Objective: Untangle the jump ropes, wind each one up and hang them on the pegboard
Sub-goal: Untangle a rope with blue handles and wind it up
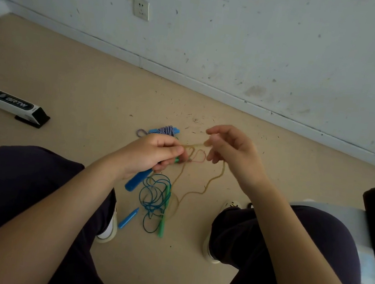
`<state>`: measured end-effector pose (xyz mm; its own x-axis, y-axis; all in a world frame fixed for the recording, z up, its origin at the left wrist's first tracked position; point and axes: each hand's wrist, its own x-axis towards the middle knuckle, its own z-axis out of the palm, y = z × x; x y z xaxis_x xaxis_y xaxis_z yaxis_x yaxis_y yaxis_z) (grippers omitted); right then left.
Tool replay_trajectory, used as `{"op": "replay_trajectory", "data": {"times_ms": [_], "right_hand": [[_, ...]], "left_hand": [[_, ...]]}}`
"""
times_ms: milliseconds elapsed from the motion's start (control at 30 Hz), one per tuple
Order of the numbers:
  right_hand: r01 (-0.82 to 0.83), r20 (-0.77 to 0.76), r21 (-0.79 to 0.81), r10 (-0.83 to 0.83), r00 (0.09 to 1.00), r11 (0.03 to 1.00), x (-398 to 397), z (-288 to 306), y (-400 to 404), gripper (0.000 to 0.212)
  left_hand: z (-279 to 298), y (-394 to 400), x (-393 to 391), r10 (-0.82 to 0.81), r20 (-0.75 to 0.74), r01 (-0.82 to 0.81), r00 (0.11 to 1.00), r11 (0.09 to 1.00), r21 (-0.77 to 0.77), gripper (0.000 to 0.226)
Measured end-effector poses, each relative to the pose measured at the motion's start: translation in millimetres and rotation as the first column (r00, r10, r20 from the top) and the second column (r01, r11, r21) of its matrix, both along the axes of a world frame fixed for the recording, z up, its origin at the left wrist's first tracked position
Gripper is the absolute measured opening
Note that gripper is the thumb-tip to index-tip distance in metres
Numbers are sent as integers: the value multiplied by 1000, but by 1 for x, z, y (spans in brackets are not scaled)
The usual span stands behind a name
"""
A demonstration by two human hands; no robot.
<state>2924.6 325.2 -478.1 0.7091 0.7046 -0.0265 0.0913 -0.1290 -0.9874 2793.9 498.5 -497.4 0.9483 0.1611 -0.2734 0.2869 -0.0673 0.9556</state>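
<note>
The step in hand was untangling. The left hand (pixel 154 153), at frame centre, was clamped on a green handle (pixel 176 160) and the tan rope (pixel 212 182). The right hand (pixel 230 151), just right of it, pinched the same rope taut between thumb and fingers. The teal rope (pixel 155 197) lay looped on the floor (pixel 70 85) below. Next, the tan strand likely needed drawing free of those loops.

Bare indoor room, possibly a workspace.
Scuffed white wall (pixel 264 45) with a socket (pixel 140 8), skirting, and a littered beige floor (pixel 71 75).
</note>
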Motion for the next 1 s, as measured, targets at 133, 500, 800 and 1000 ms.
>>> {"op": "replay_trajectory", "data": {"times_ms": [133, 500, 800, 1000], "right_hand": [[-196, 49, -137, 204, 978, 971, -12, -6, 6, 25], [41, 183, -176, -8, 983, 984, -1, -3, 1, 20], [-74, 189, -195, 112, 976, 978, -7, -8, 7, 19], [31, 196, -130, -5, 981, 991, -1, -5, 1, 17]], "left_hand": [[0, -3, -1, -44, -2, 44, 999, 999, 6, 22], [-4, 8, 0, 32, -50, -22, 998, 982, 189, 23], [1, 7, 0, -32, -36, 34, 999, 997, 67, 23], [3, 15, -4, 57, -39, -56, 998, 998, 26, 21]]}}
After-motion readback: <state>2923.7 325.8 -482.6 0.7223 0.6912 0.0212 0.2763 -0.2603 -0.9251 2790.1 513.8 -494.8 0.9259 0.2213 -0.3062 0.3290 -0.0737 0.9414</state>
